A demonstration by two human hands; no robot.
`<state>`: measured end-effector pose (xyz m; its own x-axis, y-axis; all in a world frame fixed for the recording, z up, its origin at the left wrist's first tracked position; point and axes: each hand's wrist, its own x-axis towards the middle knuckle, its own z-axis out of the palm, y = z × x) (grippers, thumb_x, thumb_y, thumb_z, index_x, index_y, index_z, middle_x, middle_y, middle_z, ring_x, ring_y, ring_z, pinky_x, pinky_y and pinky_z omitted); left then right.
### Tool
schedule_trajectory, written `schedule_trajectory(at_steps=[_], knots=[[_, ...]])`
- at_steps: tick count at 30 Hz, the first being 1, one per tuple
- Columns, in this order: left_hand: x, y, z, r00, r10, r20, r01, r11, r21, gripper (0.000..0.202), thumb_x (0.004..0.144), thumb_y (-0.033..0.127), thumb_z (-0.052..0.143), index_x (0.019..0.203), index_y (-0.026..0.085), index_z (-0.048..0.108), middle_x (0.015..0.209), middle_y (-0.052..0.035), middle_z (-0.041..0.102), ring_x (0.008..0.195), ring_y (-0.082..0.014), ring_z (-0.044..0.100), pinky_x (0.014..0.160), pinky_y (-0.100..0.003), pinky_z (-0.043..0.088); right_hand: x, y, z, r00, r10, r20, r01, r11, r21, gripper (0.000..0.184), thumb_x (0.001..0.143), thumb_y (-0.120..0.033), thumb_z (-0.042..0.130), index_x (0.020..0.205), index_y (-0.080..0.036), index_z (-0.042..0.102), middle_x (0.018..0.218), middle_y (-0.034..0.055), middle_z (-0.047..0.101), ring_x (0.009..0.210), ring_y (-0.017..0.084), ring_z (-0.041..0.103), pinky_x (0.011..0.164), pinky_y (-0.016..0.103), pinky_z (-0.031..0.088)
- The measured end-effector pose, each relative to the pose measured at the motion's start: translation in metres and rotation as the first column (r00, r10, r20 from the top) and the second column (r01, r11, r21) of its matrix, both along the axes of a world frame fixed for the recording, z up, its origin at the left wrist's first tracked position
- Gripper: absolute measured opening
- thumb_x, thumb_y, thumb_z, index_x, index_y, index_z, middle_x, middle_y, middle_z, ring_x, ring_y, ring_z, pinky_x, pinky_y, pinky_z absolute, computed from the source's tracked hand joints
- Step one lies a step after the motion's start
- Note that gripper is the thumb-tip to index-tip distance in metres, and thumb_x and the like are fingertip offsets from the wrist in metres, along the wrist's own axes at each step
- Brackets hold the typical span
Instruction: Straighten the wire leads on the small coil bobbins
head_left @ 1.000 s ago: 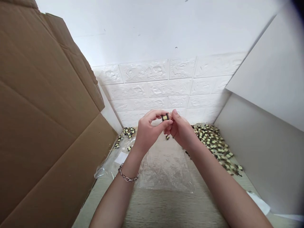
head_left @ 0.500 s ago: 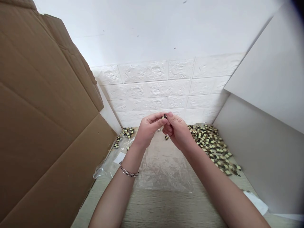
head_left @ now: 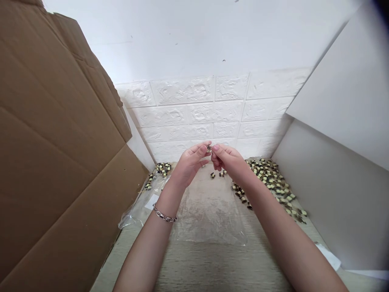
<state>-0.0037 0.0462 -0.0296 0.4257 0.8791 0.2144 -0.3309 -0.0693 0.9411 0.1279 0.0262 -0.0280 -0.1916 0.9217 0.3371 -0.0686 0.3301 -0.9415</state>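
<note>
My left hand (head_left: 191,164) and my right hand (head_left: 229,161) meet above the table, fingertips pinched together on one small black-and-yellow part (head_left: 209,147). Most of the part is hidden by the fingers. A metal bracelet (head_left: 164,216) circles my left wrist. Beneath the hands lies a clear plastic sheet (head_left: 209,215). Two loose parts (head_left: 217,174) lie on the table just below my right hand.
A large pile of the same small parts (head_left: 273,184) spreads along the right. A smaller heap (head_left: 162,169) lies at the left on a clear bag (head_left: 142,207). A tall cardboard flap (head_left: 60,162) stands at the left, a white panel (head_left: 340,170) at the right, a brick-pattern wall behind.
Both hands have closed in on the part, which showed plainly between them a second ago and is now mostly covered. The hands have shifted slightly up and apart from the table.
</note>
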Motion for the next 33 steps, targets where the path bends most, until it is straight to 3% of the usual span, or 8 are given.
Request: schedule_trajectory(at_steps=[3,5,7,10,14,18,28,33], knots=[[0.0,0.011,-0.012,0.944,0.184,-0.274,-0.167,0.982,0.085,0.045,0.078,0.051,0.041,0.109,0.021,0.052,0.113,-0.0067,0.053,0.097,-0.0176,0.051,0.077,-0.029,0.042,0.022,0.006,0.002,0.899,-0.146,0.413,0.129,0.989,0.07,0.039,0.079,-0.046,0.038,0.054,-0.017,0.041,0.046,-0.0049,0.035,0.044,0.007,0.034,0.045,0.021,0.027],[0.002,0.021,-0.026,0.795,0.304,-0.525,-0.16,0.94,0.302,0.046,0.082,0.047,0.035,0.113,0.018,0.051,0.116,-0.0091,0.053,0.1,-0.0184,0.051,0.08,-0.03,0.042,0.033,0.011,-0.002,0.673,-0.175,0.719,0.192,0.98,0.059,0.039,0.079,-0.045,0.035,0.054,-0.017,0.044,0.048,-0.0032,0.039,0.046,0.008,0.036,0.046,0.022,0.027],[0.003,0.032,-0.043,0.617,0.402,-0.677,-0.062,0.882,0.467,0.039,0.082,0.038,0.037,0.109,0.015,0.054,0.112,-0.0093,0.056,0.101,-0.0177,0.051,0.086,-0.031,0.039,0.04,0.017,-0.01,0.393,-0.067,0.917,0.217,0.976,-0.022,0.034,0.078,-0.039,0.037,0.057,-0.016,0.052,0.054,0.0006,0.05,0.053,0.011,0.044,0.05,0.024,0.03],[0.005,0.043,-0.067,0.51,0.437,-0.741,0.009,0.858,0.513,0.031,0.078,0.024,0.044,0.104,0.014,0.058,0.104,-0.0109,0.058,0.095,-0.0202,0.052,0.088,-0.036,0.037,0.039,0.026,-0.027,0.223,0.125,0.967,0.239,0.955,-0.178,0.022,0.067,-0.023,0.048,0.05,-0.014,0.057,0.054,0.007,0.057,0.054,0.015,0.051,0.052,0.026,0.035],[0.009,0.05,-0.087,0.411,0.437,-0.8,0.182,0.82,0.542,0.039,0.071,0.019,0.054,0.11,0.015,0.055,0.107,-0.0112,0.054,0.101,-0.0232,0.046,0.092,-0.036,0.034,0.028,0.029,-0.042,0.175,0.306,0.936,0.232,0.911,-0.342,0.018,0.063,-0.02,0.05,0.049,-0.012,0.06,0.053,0.0087,0.06,0.045,0.014,0.051,0.048,0.026,0.038],[0.014,0.056,-0.094,0.341,0.445,-0.828,0.312,0.778,0.546,0.04,0.067,0.02,0.058,0.107,0.018,0.057,0.106,-0.0088,0.053,0.104,-0.0233,0.042,0.09,-0.033,0.034,0.019,0.024,-0.038,0.172,0.312,0.934,0.223,0.912,-0.345,0.028,0.068,-0.035,0.051,0.056,-0.012,0.062,0.055,0.0076,0.061,0.046,0.013,0.051,0.05,0.026,0.038],[0.016,0.057,-0.099,0.291,0.511,-0.809,0.362,0.724,0.587,0.02,0.074,0.029,0.052,0.083,0.017,0.066,0.088,-0.0074,0.059,0.09,-0.0207,0.049,0.082,-0.032,0.038,0.026,0.02,-0.026,0.203,0.149,0.968,0.259,0.945,-0.2,0.042,0.072,-0.047,0.044,0.059,-0.013,0.063,0.054,0.0085,0.061,0.054,0.017,0.055,0.053,0.026,0.037],[0.005,0.045,-0.073,0.362,0.575,-0.734,0.257,0.695,0.672,0.025,0.075,0.033,0.054,0.093,0.02,0.063,0.101,-0.0069,0.056,0.098,-0.0197,0.047,0.089,-0.032,0.035,0.031,0.01,-0.006,0.219,-0.089,0.972,0.297,0.955,0.02,0.039,0.079,-0.04,0.033,0.075,-0.014,0.061,0.082,0.0134,0.063,0.077,0.021,0.055,0.061,0.028,0.034]])
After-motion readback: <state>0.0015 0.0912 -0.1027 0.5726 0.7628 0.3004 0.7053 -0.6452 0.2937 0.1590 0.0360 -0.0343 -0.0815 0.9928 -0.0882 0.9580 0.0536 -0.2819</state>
